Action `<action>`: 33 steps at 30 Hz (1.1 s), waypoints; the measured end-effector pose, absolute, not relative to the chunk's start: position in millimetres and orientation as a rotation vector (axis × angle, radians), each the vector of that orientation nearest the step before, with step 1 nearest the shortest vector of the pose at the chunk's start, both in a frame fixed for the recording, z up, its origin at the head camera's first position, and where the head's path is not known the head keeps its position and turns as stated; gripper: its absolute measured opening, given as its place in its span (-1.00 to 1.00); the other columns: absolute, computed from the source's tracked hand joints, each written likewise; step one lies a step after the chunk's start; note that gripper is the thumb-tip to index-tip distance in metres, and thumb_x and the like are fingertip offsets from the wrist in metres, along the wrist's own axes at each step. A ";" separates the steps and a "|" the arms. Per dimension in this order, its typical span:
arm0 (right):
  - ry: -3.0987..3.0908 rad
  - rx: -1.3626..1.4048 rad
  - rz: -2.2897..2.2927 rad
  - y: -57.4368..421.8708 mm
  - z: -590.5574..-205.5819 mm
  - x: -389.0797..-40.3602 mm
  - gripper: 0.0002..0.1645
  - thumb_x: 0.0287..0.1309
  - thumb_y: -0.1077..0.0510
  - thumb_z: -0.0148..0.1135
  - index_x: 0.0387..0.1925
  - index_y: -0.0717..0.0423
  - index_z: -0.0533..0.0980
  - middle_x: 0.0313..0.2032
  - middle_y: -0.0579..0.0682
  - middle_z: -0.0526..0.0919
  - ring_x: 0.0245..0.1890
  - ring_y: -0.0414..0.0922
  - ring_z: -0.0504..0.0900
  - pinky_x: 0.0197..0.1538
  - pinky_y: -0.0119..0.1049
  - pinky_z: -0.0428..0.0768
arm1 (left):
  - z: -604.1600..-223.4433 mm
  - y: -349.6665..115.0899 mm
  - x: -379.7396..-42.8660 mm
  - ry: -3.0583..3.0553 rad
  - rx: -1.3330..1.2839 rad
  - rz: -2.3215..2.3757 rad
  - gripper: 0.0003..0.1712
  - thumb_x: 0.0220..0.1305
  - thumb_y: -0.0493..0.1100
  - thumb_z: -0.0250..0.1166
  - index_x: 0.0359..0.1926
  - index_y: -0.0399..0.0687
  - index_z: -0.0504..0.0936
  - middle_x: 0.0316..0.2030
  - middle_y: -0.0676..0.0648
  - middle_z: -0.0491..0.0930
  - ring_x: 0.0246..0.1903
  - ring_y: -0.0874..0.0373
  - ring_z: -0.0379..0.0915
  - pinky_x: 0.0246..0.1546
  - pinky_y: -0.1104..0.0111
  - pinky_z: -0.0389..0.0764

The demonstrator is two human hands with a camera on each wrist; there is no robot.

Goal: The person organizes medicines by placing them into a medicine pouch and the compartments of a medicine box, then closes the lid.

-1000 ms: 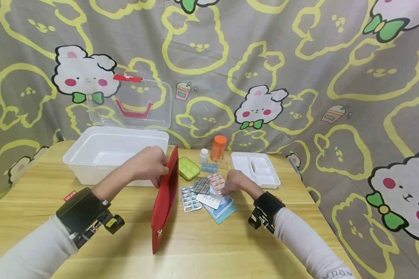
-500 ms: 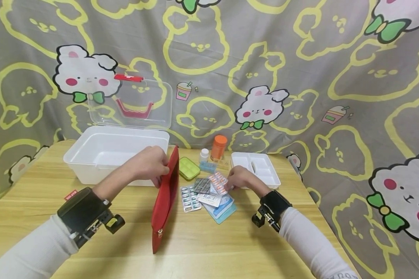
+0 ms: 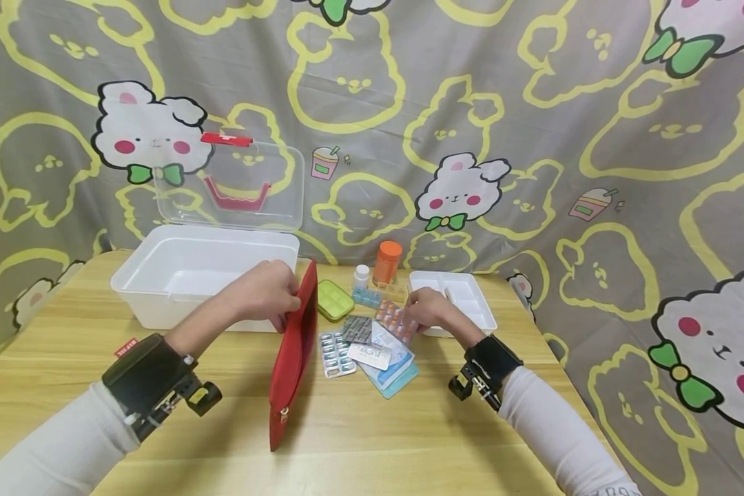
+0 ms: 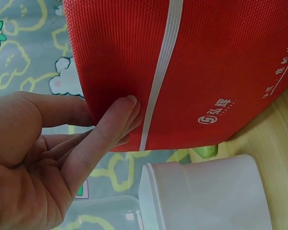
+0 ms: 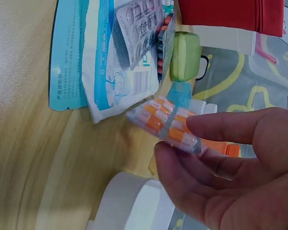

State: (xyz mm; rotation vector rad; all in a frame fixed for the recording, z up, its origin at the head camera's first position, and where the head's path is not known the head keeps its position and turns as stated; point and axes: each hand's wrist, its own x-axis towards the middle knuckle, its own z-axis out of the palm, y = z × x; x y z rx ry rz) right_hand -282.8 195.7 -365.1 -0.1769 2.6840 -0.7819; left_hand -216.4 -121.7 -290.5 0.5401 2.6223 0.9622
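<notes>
My left hand [image 3: 263, 293] pinches the upper edge of a red zippered pouch [image 3: 293, 365], which stands upright on its side with its mouth facing right. In the left wrist view the thumb and fingers clasp the pouch's corner, near a pale stripe. My right hand [image 3: 429, 308] holds a blister pack of orange and white capsules [image 5: 165, 122] between thumb and fingers, close above the other medicines. Just left of it lie a grey blister pack [image 3: 358, 329], a silver blister pack [image 3: 370, 355], a blister pack of green capsules [image 3: 337, 354] and blue and white packets [image 3: 392, 372].
A white bin [image 3: 161, 303] with its clear lid [image 3: 285, 186] raised stands at the back left. Behind the medicines are a green pill case [image 3: 335, 300], a blue pill case [image 3: 367, 297], a white bottle [image 3: 361, 276] and an orange bottle [image 3: 387, 262]. A white divided tray [image 3: 480, 303] sits at right.
My right hand has lifted the orange capsule blister pack off the pile and shifted it slightly to the right. The left hand and the red pouch have stayed in place.
</notes>
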 end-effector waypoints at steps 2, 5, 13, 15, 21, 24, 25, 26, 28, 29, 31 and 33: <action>2.680 -0.158 -0.771 193.8 -363.8 -282.1 -0.88 0.22 0.27 0.14 -0.33 0.27 0.56 -0.37 0.12 0.69 -0.46 -0.01 0.78 -0.26 -0.16 0.78 | -291.3 -121.6 -216.4 2.629 0.541 0.957 -0.75 0.26 -0.42 0.12 -0.50 -0.32 0.67 -0.59 -0.13 0.70 -0.62 0.13 0.71 -0.51 0.33 0.74; 2.673 -0.138 -0.760 191.6 -361.2 -281.7 -0.87 0.28 0.26 0.12 -0.26 0.26 0.56 -0.35 0.14 0.70 -0.41 0.03 0.78 -0.22 -0.13 0.78 | -291.5 -120.9 -216.8 2.634 0.542 0.959 -0.74 0.24 -0.42 0.11 -0.52 -0.32 0.66 -0.61 -0.14 0.69 -0.64 0.13 0.70 -0.54 0.34 0.73; 2.752 -0.189 -0.837 181.6 -348.0 -282.7 -0.82 0.28 0.23 0.21 -0.16 0.29 0.59 -0.32 0.15 0.67 -0.47 0.01 0.74 -0.23 -0.07 0.78 | -291.0 -119.1 -217.2 2.628 0.517 0.966 -0.73 0.25 -0.41 0.11 -0.53 -0.32 0.66 -0.60 -0.15 0.69 -0.63 0.12 0.70 -0.53 0.33 0.74; 2.766 -0.193 -0.841 177.7 -343.2 -283.2 -0.82 0.28 0.21 0.24 -0.17 0.27 0.60 -0.31 0.14 0.67 -0.48 -0.02 0.72 -0.26 -0.10 0.78 | -291.7 -119.1 -217.3 2.628 0.516 0.964 -0.73 0.25 -0.41 0.11 -0.53 -0.31 0.67 -0.60 -0.14 0.69 -0.63 0.12 0.71 -0.53 0.33 0.74; 2.733 -0.200 -0.952 167.9 -331.7 -283.9 -0.81 0.31 0.20 0.28 -0.18 0.30 0.62 -0.29 0.17 0.68 -0.51 -0.08 0.73 -0.36 -0.23 0.77 | -293.2 -117.7 -217.6 2.625 0.527 0.962 -0.72 0.26 -0.42 0.10 -0.52 -0.31 0.68 -0.60 -0.14 0.69 -0.63 0.13 0.70 -0.53 0.34 0.74; 2.725 -0.224 -1.031 163.9 -325.0 -283.6 -0.82 0.30 0.22 0.29 -0.22 0.33 0.63 -0.30 0.21 0.70 -0.52 -0.07 0.76 -0.36 -0.22 0.78 | -293.3 -116.5 -218.1 2.625 0.531 0.956 -0.72 0.26 -0.42 0.11 -0.51 -0.31 0.69 -0.59 -0.14 0.68 -0.63 0.13 0.70 -0.53 0.34 0.74; 2.726 -0.233 -1.048 162.6 -322.4 -283.4 -0.82 0.30 0.22 0.29 -0.22 0.32 0.63 -0.30 0.21 0.71 -0.52 -0.07 0.76 -0.35 -0.22 0.78 | -293.1 -116.0 -218.3 2.624 0.527 0.956 -0.72 0.26 -0.42 0.11 -0.52 -0.31 0.69 -0.59 -0.14 0.68 -0.62 0.13 0.70 -0.53 0.34 0.74; 2.722 -0.247 -1.071 161.3 -319.7 -283.3 -0.82 0.30 0.23 0.29 -0.21 0.33 0.64 -0.30 0.22 0.71 -0.51 -0.07 0.77 -0.34 -0.22 0.78 | -292.9 -115.6 -218.3 2.622 0.531 0.955 -0.72 0.26 -0.42 0.11 -0.52 -0.31 0.69 -0.59 -0.14 0.68 -0.62 0.12 0.71 -0.53 0.34 0.74; 2.728 -0.279 -1.094 158.8 -313.5 -282.4 -0.81 0.29 0.22 0.31 -0.19 0.31 0.65 -0.29 0.20 0.72 -0.49 -0.07 0.77 -0.34 -0.23 0.78 | -292.5 -114.6 -218.5 2.619 0.538 0.952 -0.72 0.25 -0.42 0.11 -0.53 -0.31 0.68 -0.60 -0.15 0.68 -0.61 0.10 0.71 -0.53 0.35 0.74; 2.731 -0.303 -1.099 157.4 -310.4 -282.1 -0.80 0.29 0.21 0.32 -0.17 0.30 0.66 -0.28 0.20 0.72 -0.49 -0.07 0.76 -0.34 -0.25 0.77 | -292.0 -114.2 -218.6 2.617 0.541 0.953 -0.72 0.25 -0.42 0.11 -0.54 -0.31 0.68 -0.60 -0.15 0.68 -0.61 0.10 0.72 -0.53 0.35 0.74; 2.731 -0.340 -1.113 154.3 -304.5 -280.9 -0.79 0.29 0.19 0.33 -0.16 0.28 0.68 -0.28 0.17 0.73 -0.48 -0.08 0.76 -0.34 -0.26 0.77 | -291.5 -113.6 -218.9 2.619 0.543 0.950 -0.71 0.25 -0.42 0.11 -0.54 -0.31 0.68 -0.61 -0.15 0.68 -0.61 0.09 0.72 -0.53 0.35 0.74; 2.728 -0.366 -1.131 150.4 -298.8 -278.2 -0.78 0.28 0.16 0.35 -0.16 0.26 0.69 -0.30 0.14 0.74 -0.49 -0.08 0.75 -0.33 -0.26 0.76 | -290.8 -113.0 -219.2 2.622 0.543 0.947 -0.71 0.26 -0.42 0.12 -0.54 -0.31 0.68 -0.61 -0.15 0.68 -0.61 0.09 0.72 -0.53 0.35 0.74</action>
